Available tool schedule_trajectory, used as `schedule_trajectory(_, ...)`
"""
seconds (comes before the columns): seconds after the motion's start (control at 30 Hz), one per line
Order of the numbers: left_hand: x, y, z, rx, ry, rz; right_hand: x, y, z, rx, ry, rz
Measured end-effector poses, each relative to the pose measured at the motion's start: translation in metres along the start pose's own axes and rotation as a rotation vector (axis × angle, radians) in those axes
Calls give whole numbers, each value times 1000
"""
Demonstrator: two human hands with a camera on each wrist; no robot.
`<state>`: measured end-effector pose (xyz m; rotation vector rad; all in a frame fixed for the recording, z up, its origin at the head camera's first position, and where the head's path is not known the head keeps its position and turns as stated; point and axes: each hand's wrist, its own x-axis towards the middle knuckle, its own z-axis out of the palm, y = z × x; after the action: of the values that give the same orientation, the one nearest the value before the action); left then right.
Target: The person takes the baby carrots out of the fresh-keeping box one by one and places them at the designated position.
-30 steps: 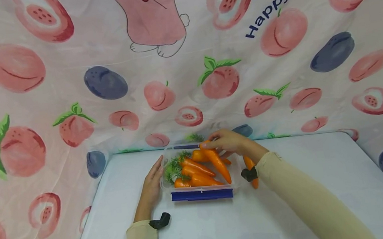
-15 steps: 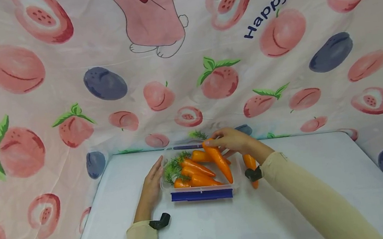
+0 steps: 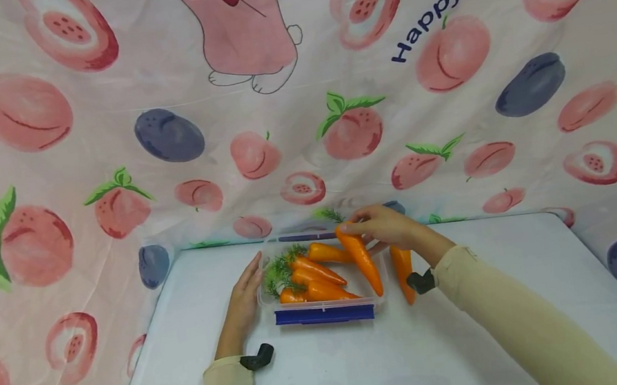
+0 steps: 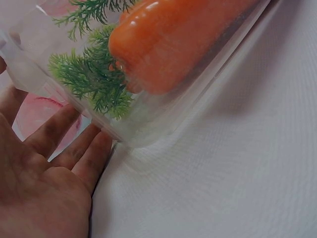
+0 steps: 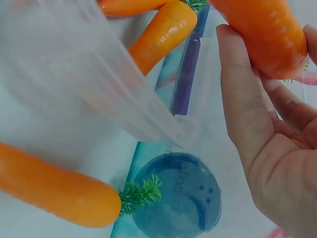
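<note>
From the head view I log a clear plastic container (image 3: 320, 282) with a blue clip (image 3: 324, 314) on its near edge, sitting toward the 12 o'clock end of the white surface (image 3: 366, 367). Right hand (image 3: 386, 226) pinches the thick end of one carrot (image 3: 363, 258) with thumb and fingertips; the carrot hangs tip-down toward 6 o'clock over the container's 3 o'clock rim, lifted clear of the others, and its green top (image 3: 330, 215) points to 12 o'clock. Right wrist view confirms the grip: fingers (image 5: 242, 94) curl round the orange body (image 5: 267, 34). Left hand (image 3: 245, 298) lies flat and relaxed on the surface, fingers straight, at the container's 9 o'clock wall; in the left wrist view the fingertips (image 4: 79, 144) sit right at the clear corner (image 4: 143, 134), though I cannot tell whether they press it. Inside the container lie several more carrots (image 3: 314, 276), tips toward 3 o'clock and feathery greens (image 3: 280, 269) bunched at 9 o'clock. One loose carrot (image 3: 403, 272) rests on the surface just outside the container at 3 o'clock, partly under the right forearm; the right wrist view shows it (image 5: 54, 191) lying apart from the container wall. Behind the surface hangs a pink peach-print cloth (image 3: 104, 148).
</note>
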<state>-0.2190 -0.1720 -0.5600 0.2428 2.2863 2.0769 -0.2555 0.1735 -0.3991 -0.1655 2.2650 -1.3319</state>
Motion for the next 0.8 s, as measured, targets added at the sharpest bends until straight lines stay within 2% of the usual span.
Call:
schedule_trajectory(0.53,1,-1,-1,4,-11,13,-7,14,-10,40,18,3)
schedule_trajectory(0.8,0,-1,-1,5,-5,-14,-13,17,-17,44,41,24)
